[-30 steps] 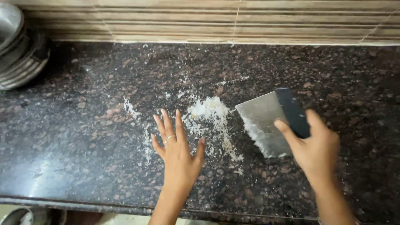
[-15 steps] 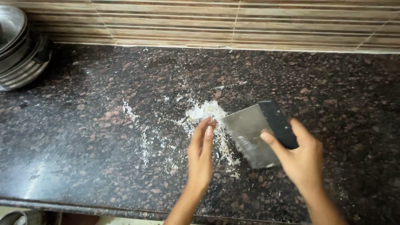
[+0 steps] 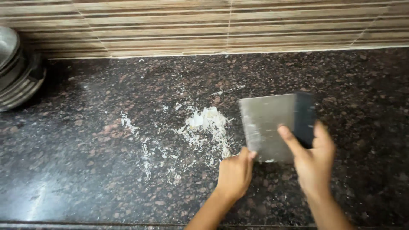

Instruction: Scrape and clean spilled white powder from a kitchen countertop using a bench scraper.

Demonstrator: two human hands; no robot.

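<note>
Left hand (image 3: 233, 172) now curled at scraper (image 3: 275, 125), off flour (image 3: 206, 121)

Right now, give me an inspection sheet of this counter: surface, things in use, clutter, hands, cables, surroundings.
Surface: dark speckled stone counter, streaked with white smears.
Things in use: metal bench scraper with a dark handle; pile of white scrapings to its left.
Clutter: stacked steel bowls at far left.
Hands: right hand has its grip on the scraper; left hand is curled, fingertips touching the blade's lower edge.
Cables: nothing seen.
Surroundings: striped brown wall tiles behind.
</note>
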